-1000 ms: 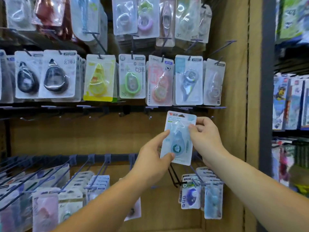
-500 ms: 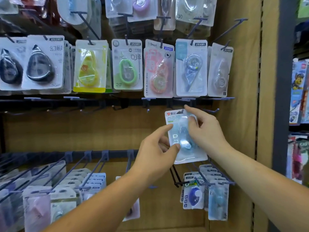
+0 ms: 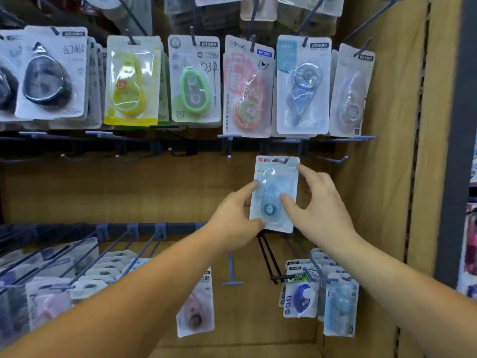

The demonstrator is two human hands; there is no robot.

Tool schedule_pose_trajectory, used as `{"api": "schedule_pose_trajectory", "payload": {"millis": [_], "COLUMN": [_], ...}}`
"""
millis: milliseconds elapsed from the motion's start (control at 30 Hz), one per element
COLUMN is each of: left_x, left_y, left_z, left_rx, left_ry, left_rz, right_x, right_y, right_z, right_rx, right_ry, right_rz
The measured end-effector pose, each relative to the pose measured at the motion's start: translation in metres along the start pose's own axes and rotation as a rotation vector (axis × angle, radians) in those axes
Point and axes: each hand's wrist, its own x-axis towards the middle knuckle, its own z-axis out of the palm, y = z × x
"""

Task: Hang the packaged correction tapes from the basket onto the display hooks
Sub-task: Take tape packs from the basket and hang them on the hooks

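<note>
A pale blue packaged correction tape (image 3: 274, 178) stands upright in front of the wooden back panel, its hang hole just under the middle hook rail (image 3: 154, 146). My left hand (image 3: 232, 223) pinches its lower left edge, index finger along the side and thumb at the bottom. At the right edge, my right hand (image 3: 322, 210) holds it with the thumb on the blister front and the index finger at the upper corner. An empty hook (image 3: 333, 159) sticks out just right of the pack's top. The basket is out of view.
Hanging correction tape packs (image 3: 302, 86) fill the upper row. Lower hooks carry more packs (image 3: 300, 293) at bottom right and bottom left. A wooden side panel (image 3: 382, 177) and a dark upright post (image 3: 456, 151) close off the right.
Both hands have lifted the pack up toward the middle rail and stood it upright. My right hand's fingers have spread along its right edge.
</note>
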Motion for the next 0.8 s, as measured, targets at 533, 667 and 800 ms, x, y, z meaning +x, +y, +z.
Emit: {"api": "schedule_pose_trajectory", "payload": {"millis": [533, 667, 800], "left_x": [-0.284, -0.349, -0.401], "left_y": [-0.077, -0.14, -0.189], "left_z": [-0.046, -0.039, -0.027], "left_rx": [-0.176, -0.102, -0.041], "left_ry": [0.126, 0.003, -0.111], "left_rz": [-0.115, -0.312, -0.477], "right_x": [-0.242, -0.307, -0.351], "right_y": [-0.075, -0.098, -0.104], "right_z": [0.044, 0.08, 0.131], "right_rx": [-0.154, -0.181, -0.228], "right_ry": [-0.294, -0.668, -1.158], "right_rz": [-0.338, -0.19, -0.159]}}
